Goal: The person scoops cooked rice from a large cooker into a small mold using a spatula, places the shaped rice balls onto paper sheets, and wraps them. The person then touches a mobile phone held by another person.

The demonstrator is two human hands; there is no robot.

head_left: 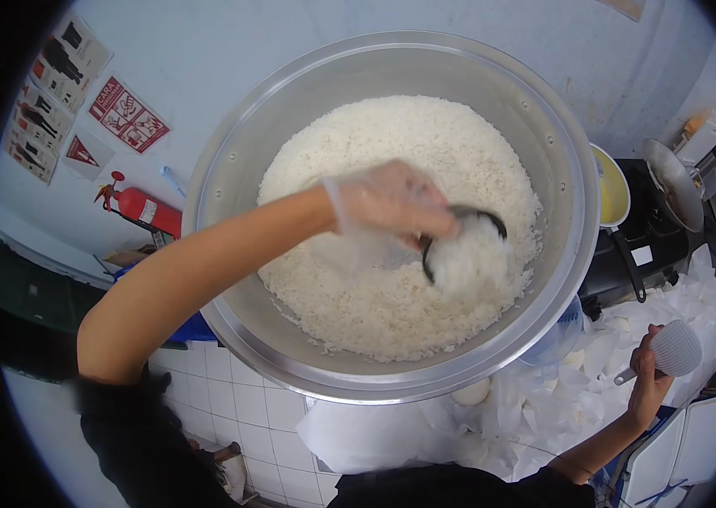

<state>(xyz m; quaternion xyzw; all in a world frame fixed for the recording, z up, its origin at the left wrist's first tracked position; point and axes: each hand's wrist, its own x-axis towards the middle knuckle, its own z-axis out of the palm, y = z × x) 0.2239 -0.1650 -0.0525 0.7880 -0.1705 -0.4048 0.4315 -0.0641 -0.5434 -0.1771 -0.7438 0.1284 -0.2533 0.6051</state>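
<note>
A large metal pot holds white cooked rice, with a hollow near its middle. My left hand, in a clear plastic glove, reaches over the pot and grips a small black bowl. The bowl is tilted and heaped with rice, just above the rice in the pot; motion blurs the hand a little. Off to the right, outside the pot, my right hand is closed around a grey rice paddle with a dotted face.
White paper sheets are spread below and right of the pot. A yellow-lined pan and a wok stand by the black stove. A red fire extinguisher is at the left wall, near posters.
</note>
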